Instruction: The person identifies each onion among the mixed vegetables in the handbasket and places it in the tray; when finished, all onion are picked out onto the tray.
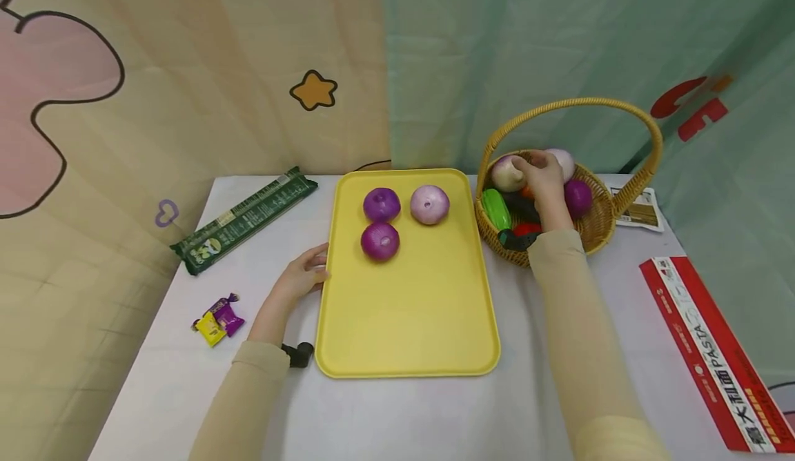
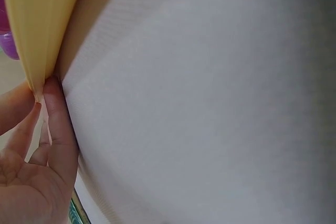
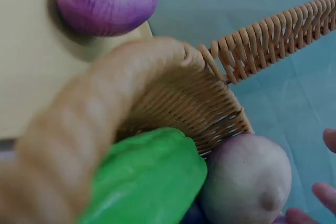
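Observation:
A yellow tray (image 1: 410, 316) lies mid-table with two purple onions (image 1: 381, 204) (image 1: 380, 241) and one pale pink onion (image 1: 429, 204) at its far end. My left hand (image 1: 307, 272) pinches the tray's left rim (image 2: 32, 30) between thumb and fingers (image 2: 55, 114). My right hand (image 1: 542, 179) reaches into a wicker basket (image 1: 597, 230). Its spread fingertips (image 3: 321, 191) hover close beside a pale onion (image 1: 508, 174) (image 3: 247, 182), without gripping it. A green vegetable (image 1: 497, 209) (image 3: 152, 182), a purple onion (image 1: 578, 197) and another pale onion (image 1: 562, 161) also lie in the basket.
The basket's tall handle (image 1: 577, 102) arches over my right hand. A long green packet (image 1: 245, 219) and small wrapped candies (image 1: 217, 316) lie left of the tray. A red pasta box (image 1: 714, 350) lies at the right edge, with a flat packet (image 1: 640, 209) behind the basket.

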A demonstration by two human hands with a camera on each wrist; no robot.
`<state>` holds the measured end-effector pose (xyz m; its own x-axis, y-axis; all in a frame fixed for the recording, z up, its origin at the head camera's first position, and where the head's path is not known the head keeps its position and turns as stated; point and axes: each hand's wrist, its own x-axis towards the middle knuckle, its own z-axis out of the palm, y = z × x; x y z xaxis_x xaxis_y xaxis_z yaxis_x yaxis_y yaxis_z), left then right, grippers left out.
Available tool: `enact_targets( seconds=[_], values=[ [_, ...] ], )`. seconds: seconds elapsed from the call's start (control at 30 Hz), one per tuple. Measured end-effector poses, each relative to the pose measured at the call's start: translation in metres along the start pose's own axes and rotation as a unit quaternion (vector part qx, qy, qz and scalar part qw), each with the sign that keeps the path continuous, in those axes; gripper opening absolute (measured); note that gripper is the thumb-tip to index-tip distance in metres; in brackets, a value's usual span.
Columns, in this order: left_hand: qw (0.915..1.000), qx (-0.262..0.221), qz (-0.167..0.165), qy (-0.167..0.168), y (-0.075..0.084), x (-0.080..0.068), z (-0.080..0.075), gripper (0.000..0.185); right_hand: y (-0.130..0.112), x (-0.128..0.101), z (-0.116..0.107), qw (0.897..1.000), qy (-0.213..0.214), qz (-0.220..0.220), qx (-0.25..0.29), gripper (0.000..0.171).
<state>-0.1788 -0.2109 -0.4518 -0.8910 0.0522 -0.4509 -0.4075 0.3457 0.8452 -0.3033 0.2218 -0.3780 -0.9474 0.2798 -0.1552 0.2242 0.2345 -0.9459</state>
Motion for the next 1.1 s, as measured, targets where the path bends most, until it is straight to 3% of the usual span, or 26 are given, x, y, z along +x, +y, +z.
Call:
enact_targets(
  seconds=[0.13, 0.23, 0.47, 0.67, 0.83, 1.1],
  values=[
    [1.0, -0.002, -0.002, 0.004, -0.001, 0.002, 0.0, 0.064, 0.003, 0.006, 0.005, 0.998, -0.052, 0.03, -0.014, 0.077],
    [1.0, -0.005, -0.003, 0.006, -0.002, 0.003, 0.001, 0.064, 0.007, 0.009, 0.01, 0.997, -0.066, 0.036, -0.028, 0.08],
    [1.0, -0.004, -0.006, 0.002, -0.002, 0.002, 0.002, 0.065, 0.012, 0.013, 0.018, 0.999, -0.023, 0.017, -0.032, 0.081],
    [0.9999, 0.0, -0.009, 0.005, 0.0, 0.001, 0.002, 0.064, 0.012, 0.008, 0.022, 0.998, 0.019, 0.03, -0.046, 0.081],
    [0.9999, -0.003, -0.01, 0.004, -0.001, 0.0, 0.003, 0.065, 0.006, -0.008, 0.014, 0.999, 0.01, 0.032, -0.041, 0.085],
    [1.0, -0.006, -0.007, 0.003, 0.005, -0.003, 0.002, 0.065, -0.003, -0.06, 0.001, 1.0, -0.011, -0.011, -0.017, 0.084]
  ],
)
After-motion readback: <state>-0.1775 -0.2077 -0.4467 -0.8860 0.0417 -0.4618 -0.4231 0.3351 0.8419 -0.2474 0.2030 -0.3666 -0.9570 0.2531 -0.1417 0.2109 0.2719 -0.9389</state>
